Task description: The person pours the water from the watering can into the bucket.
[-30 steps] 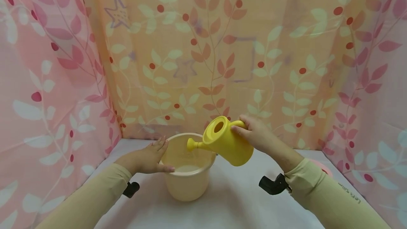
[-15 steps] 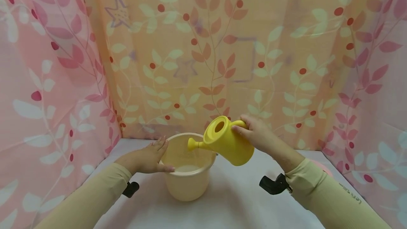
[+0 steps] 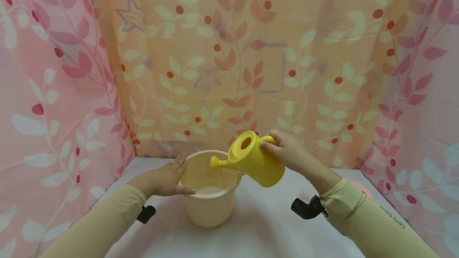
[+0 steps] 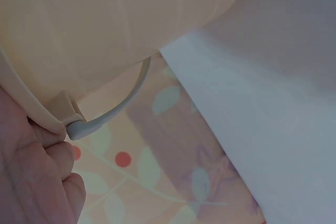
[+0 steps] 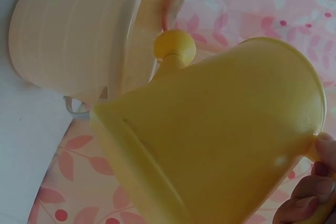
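My right hand (image 3: 287, 148) grips the handle of a yellow watering can (image 3: 263, 166), which is tilted with its spout down to the left. The round sprinkler head (image 5: 175, 47) hangs inside the mouth of a cream bucket (image 3: 209, 210), and faint streaks show below it in the head view. The bucket stands upright, with a pale sheen at its bottom. My left hand (image 3: 165, 179) rests on the bucket's left rim, fingers fairly straight and thumb laid over the near edge. In the left wrist view, a grey bail handle (image 4: 118, 108) hangs behind the bucket.
A white cloth-covered table (image 3: 272, 226) lies under the bucket. Leaf-patterned curtains (image 3: 233, 71) enclose the back and both sides. Behind the right forearm, part of a pink object (image 3: 362, 188) shows. A black camera mount (image 3: 307, 208) sticks out from the right wrist.
Both hands, the watering can and the bucket hold their places; the whole head view has shifted very slightly.
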The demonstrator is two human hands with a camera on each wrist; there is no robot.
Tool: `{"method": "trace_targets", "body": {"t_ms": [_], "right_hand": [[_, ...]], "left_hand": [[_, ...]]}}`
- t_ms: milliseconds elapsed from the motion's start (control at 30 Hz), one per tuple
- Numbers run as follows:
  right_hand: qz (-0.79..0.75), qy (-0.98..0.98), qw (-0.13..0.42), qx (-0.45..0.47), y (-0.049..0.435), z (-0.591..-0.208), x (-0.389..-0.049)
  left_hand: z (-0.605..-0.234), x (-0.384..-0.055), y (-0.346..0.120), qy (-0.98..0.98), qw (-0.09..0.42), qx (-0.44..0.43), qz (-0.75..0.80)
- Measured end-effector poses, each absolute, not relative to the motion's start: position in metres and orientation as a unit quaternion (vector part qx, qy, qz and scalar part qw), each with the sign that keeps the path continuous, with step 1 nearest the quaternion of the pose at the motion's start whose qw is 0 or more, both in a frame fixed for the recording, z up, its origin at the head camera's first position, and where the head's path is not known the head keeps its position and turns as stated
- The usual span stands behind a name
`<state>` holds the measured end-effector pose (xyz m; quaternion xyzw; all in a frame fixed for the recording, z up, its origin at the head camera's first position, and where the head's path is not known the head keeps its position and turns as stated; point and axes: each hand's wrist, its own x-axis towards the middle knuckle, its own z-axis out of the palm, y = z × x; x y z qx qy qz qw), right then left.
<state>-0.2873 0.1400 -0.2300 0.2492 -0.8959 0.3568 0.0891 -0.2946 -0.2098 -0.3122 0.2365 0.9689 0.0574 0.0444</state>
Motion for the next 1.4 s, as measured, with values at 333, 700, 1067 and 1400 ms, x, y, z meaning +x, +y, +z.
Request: {"method": "trace_targets", "body": {"t_ms": [333,700,1067,1400], "right_hand": [[0.358,-0.895,0.089,0.25,0.1389,-0.2283,-0.2886],[0.348,-0.898,0.096,0.251,0.1403,-0.2257,-0.2891],[0.35,-0.901,0.087,0.241,0.1414,-0.2271,-0.29],[0.348,-0.901,0.093,0.243,0.1406,-0.229,-0.2888]], "left_hand": [[-0.3121,-0.2975,-0.2124,0.969,0.04,0.239,0.05],[-0.3093,-0.2959,-0.2109,0.968,0.037,0.242,0.055],[-0.3131,-0.2984,-0.212,0.967,0.031,0.246,0.049],[-0.312,-0.2952,-0.2108,0.968,0.033,0.244,0.049]]}}
